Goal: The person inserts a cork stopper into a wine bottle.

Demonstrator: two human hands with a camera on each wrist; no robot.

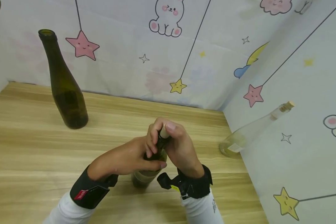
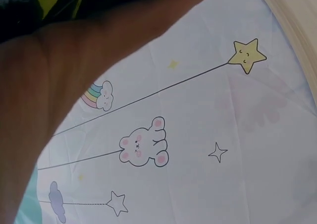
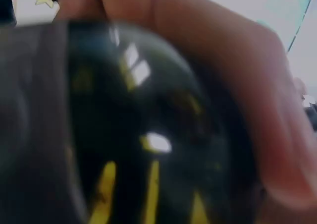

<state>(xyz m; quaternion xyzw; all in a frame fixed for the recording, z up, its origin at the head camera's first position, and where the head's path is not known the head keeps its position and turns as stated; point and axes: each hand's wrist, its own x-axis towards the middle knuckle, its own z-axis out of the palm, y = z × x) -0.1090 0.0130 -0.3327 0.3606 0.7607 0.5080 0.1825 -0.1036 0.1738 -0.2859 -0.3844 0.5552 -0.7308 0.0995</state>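
In the head view my left hand (image 1: 127, 157) is wrapped around the upper part of a dark green glass bottle (image 1: 142, 179), its thumb lying across the front. My right hand (image 1: 182, 149) is at the bottle's mouth, thumb and fingers pinching a pale cork (image 1: 164, 133) that stands in or on the opening. How deep the cork sits is hidden by the fingers. The right wrist view shows the glossy bottle very close, with a greyish label band at its left side. Only a dark sliver of glass shows above the hand in the left wrist view.
A tall dark green bottle (image 1: 70, 96) with an uncorked mouth stands at the back left of the wooden table (image 1: 25, 149). Against the right wall stands a clear bottle (image 1: 240, 138) with a cork in its neck. Printed white cloth (image 1: 123, 31) encloses the back and right.
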